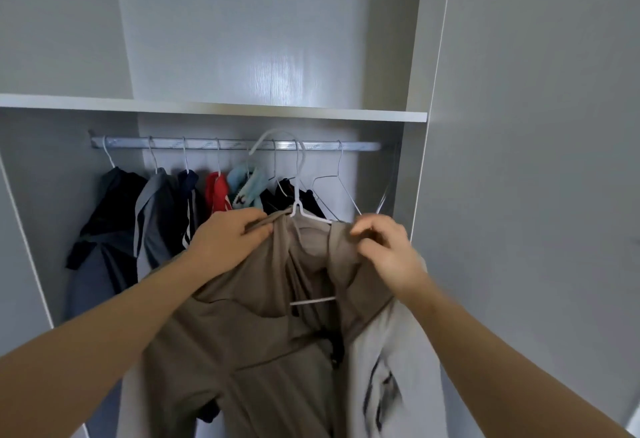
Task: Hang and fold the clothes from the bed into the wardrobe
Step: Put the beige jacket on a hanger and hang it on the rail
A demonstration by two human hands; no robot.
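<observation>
Gripping the brown shirt (pixel 259 333) at its left shoulder with the left hand (pixel 225 240), fingers curled into cloth. Pinching the right shoulder with the right hand (pixel 388 250). Draped on a white hanger (pixel 297 191), near, below the wardrobe rail (pixel 138 142), right of hung clothes (pixel 152 223).

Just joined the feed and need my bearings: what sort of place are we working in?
Probably a home wardrobe, open at the front: a metal rail hung with clothes, a white shelf above it, and a brown shirt on a white hanger in front.
</observation>
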